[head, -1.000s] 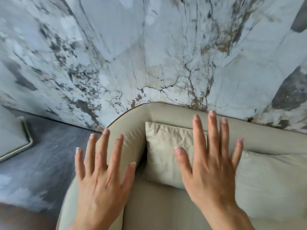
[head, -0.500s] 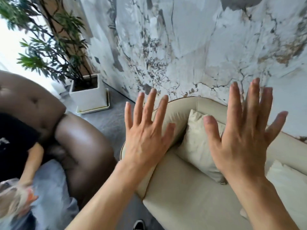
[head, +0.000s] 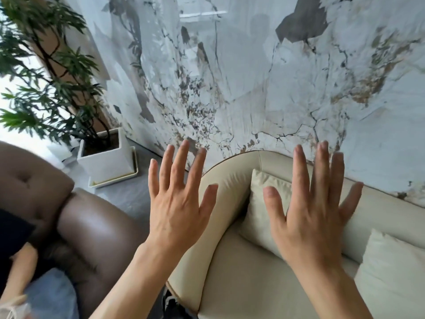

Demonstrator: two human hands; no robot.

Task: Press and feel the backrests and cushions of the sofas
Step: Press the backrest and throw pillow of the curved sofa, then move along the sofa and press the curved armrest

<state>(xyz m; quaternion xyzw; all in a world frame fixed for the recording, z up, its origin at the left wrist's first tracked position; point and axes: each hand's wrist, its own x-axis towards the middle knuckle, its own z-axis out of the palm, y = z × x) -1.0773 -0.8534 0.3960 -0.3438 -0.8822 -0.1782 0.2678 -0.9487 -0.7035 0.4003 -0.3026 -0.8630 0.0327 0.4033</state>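
Head view. Both hands are raised in front of the camera, backs toward the lens, fingers pointing up and away. Left hand (head: 178, 203): fingers spread wide, thumb out to the right, nothing held; forearm enters from the lower middle of the frame. It sits in front of the rounded left arm of the beige sofa (head: 241, 272); whether it touches the upholstery cannot be told. Right hand (head: 310, 217): fingers also spread, empty, thumb out to the left. It overlaps the small beige cushion (head: 259, 203) propped in the sofa's left corner and the curved backrest (head: 379, 217) behind; contact cannot be confirmed. A second, paler cushion (head: 391, 272) lies at the right edge. The sofa stands against a marbled wall (head: 253, 77).

To the left: a brown leather sofa (head: 92, 233) with another person seated on it, only partly in frame. Behind it stands a white square planter (head: 105, 162) on a tray, holding a leafy plant (head: 46, 77).

Versus 0.5 s ago: the hand pose is unchanged, both open and spread. The right hand now sits lower in frame, fingertips nearer the backrest's top edge. The framing has shifted slightly, so the planter lies further right and more wall shows above.
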